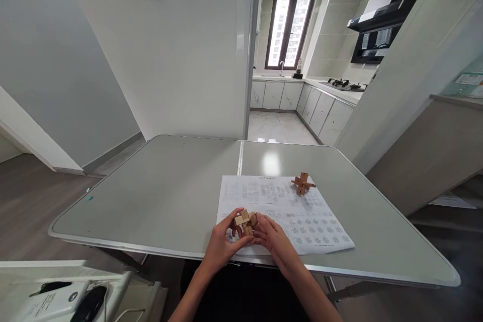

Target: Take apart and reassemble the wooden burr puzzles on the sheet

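Observation:
Both my hands meet over the near edge of a printed instruction sheet [302, 221]. Between them sits a small wooden interlocking puzzle [245, 221] of pale blocks. My left hand [222, 241] curls its fingers round the puzzle's left side, and my right hand [273, 239] grips it from the right with the fingers bent. A second wooden puzzle [302, 183], a darker cross-shaped burr, lies alone on the sheet's far right corner, well beyond both hands.
The sheet lies on a grey folding table [158, 196] with a metal rim and a centre seam. A white box with dark items [64, 297] sits at the lower left. Behind the table are a white wall and a kitchen doorway.

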Demonstrator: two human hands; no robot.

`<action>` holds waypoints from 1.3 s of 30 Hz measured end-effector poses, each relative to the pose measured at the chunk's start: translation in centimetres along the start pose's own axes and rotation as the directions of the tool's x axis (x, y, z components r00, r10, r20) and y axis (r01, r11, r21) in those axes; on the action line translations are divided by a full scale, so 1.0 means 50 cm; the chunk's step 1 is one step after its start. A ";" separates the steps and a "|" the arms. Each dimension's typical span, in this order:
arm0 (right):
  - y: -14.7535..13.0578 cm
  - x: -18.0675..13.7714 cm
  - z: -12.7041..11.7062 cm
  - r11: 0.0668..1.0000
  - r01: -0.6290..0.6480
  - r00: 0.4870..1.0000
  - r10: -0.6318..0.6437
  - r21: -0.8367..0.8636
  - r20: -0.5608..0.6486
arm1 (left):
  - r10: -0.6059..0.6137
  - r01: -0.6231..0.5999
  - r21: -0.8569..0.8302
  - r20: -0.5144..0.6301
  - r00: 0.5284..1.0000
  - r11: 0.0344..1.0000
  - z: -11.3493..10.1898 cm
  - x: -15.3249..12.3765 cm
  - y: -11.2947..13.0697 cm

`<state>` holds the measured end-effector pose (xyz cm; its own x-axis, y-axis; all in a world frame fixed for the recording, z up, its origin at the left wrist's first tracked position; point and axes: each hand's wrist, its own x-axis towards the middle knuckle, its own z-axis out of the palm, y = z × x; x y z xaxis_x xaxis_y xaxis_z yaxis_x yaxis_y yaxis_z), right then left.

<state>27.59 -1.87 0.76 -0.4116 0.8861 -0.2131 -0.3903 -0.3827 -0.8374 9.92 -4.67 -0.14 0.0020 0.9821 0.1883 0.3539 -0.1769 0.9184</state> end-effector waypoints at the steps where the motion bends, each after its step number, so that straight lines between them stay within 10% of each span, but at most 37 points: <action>1: 0.001 -0.002 0.001 1.000 0.001 1.000 -0.001 0.014 0.003 | 0.002 -0.002 0.004 -0.008 1.000 1.000 0.001 0.000 0.000; 23: -0.006 -0.017 0.020 0.999 0.034 0.991 -0.033 -0.006 0.130 | -0.060 0.067 -0.086 0.090 0.994 0.994 -0.004 0.006 0.009; 39: 0.012 -0.019 0.014 0.985 0.082 0.997 -0.083 -0.152 -0.001 | -0.060 0.063 -0.131 0.026 0.998 0.989 -0.002 0.004 0.015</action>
<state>27.16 -3.16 0.81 -0.3771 0.9150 -0.1437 -0.2925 -0.2648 -0.9189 10.09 -4.60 0.60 0.0053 0.9923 0.1239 0.2280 -0.1218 0.9660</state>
